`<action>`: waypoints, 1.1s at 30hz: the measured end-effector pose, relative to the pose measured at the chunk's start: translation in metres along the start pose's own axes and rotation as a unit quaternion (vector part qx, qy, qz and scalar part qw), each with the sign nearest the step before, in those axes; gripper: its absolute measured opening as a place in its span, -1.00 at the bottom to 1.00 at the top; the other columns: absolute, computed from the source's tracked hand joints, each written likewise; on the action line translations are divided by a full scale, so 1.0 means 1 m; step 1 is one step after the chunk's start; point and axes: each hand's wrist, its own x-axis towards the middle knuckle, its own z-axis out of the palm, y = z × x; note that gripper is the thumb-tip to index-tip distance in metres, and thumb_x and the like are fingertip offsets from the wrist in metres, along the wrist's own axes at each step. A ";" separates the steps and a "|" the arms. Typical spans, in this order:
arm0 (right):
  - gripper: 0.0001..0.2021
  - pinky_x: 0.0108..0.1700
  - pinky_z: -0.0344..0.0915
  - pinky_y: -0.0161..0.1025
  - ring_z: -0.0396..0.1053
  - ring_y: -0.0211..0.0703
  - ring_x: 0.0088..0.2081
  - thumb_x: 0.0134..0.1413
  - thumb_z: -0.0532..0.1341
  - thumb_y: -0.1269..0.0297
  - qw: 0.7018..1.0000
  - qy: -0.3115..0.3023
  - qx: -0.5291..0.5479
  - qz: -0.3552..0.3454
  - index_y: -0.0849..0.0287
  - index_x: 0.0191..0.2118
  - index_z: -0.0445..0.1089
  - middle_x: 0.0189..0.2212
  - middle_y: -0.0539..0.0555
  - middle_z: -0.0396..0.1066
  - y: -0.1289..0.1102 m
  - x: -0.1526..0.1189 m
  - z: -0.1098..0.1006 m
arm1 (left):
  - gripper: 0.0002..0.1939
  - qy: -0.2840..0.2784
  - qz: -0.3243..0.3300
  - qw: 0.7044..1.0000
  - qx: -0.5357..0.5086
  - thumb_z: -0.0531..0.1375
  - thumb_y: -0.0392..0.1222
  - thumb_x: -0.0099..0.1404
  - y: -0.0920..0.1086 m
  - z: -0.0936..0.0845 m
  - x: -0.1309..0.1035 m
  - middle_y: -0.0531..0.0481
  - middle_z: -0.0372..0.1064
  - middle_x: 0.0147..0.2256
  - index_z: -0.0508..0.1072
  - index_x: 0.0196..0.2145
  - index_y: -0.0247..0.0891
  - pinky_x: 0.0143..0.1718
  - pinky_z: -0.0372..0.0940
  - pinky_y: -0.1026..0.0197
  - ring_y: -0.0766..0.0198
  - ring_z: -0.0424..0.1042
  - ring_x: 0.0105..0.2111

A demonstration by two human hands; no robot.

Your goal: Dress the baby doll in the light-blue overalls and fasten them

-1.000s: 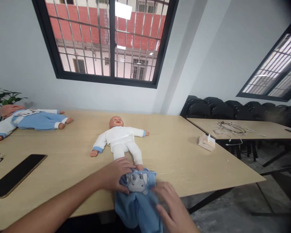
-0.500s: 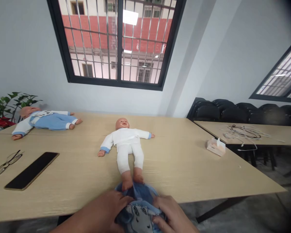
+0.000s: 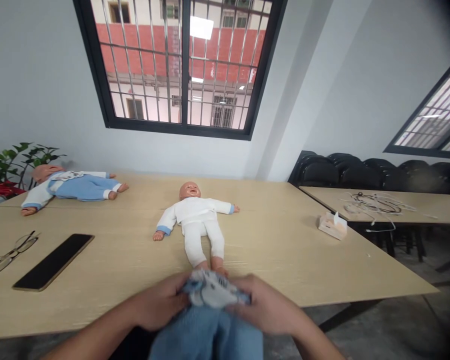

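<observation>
A baby doll (image 3: pixel 200 220) in a white top and white leggings lies on its back, its feet toward me at the table's front edge. Over those feet I hold blue doll trousers (image 3: pixel 210 330) with a grey animal-face patch, the legs hanging down toward me. My left hand (image 3: pixel 165 302) is closed on the left side of the bunched waist. Gripping the right side is my right hand (image 3: pixel 260 305). The fabric is slightly blurred and hides most of the doll's feet, so I cannot tell whether they are inside the waist.
On the table (image 3: pixel 270 240) lie a black phone (image 3: pixel 54 262) and eyeglasses (image 3: pixel 11 255) at left. A second doll (image 3: pixel 75 187) in blue and white rests behind them, near a plant (image 3: pixel 18 160). A tissue box (image 3: pixel 333 226) stands at right; cables (image 3: pixel 378 202) cover part of another table.
Both hands have raised the trousers and moved them toward the doll's feet. More of the trouser legs now hangs in view, and the feet are more covered.
</observation>
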 end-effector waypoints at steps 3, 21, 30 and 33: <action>-0.60 0.19 0.30 -0.02 0.45 0.06 0.08 0.18 0.35 0.07 0.983 0.079 0.158 -0.045 0.11 0.08 0.52 0.07 0.13 0.53 0.019 0.039 -0.023 | -0.16 -0.005 0.021 0.999 -0.041 0.25 0.41 0.24 -0.007 -0.036 0.021 -0.26 0.38 0.19 0.39 0.24 -0.26 0.20 0.25 -0.09 -0.11 0.36 0.15; -0.53 0.24 0.27 0.07 0.47 0.08 0.04 -0.14 0.51 0.08 0.939 0.124 0.316 -0.052 0.16 -0.08 0.56 -0.03 0.14 0.58 0.106 0.175 -0.054 | -0.19 0.134 0.029 0.988 0.066 0.49 0.23 0.01 -0.065 -0.102 0.104 -0.21 0.50 0.10 0.51 0.12 -0.27 0.17 0.30 -0.04 -0.15 0.43 0.13; -0.48 0.21 0.30 -0.01 0.46 0.00 0.06 -0.05 0.51 0.11 0.962 -0.075 0.259 -0.050 0.15 0.04 0.51 -0.02 0.12 0.56 0.095 0.156 -0.043 | -0.26 0.209 0.078 0.958 -0.178 0.34 0.30 0.21 -0.088 -0.078 0.102 -0.24 0.53 0.01 0.45 0.15 -0.29 -0.06 0.43 0.06 -0.05 0.53 -0.05; -0.61 0.13 0.37 -0.02 0.50 -0.02 -0.06 -0.05 0.51 0.10 0.967 -0.042 0.247 -0.040 0.20 -0.13 0.56 -0.12 0.12 0.59 0.099 0.155 -0.046 | -0.36 0.163 0.072 0.974 -0.141 0.34 0.19 0.27 -0.085 -0.076 0.094 -0.20 0.49 0.06 0.44 0.16 -0.23 0.03 0.38 0.09 0.00 0.49 0.02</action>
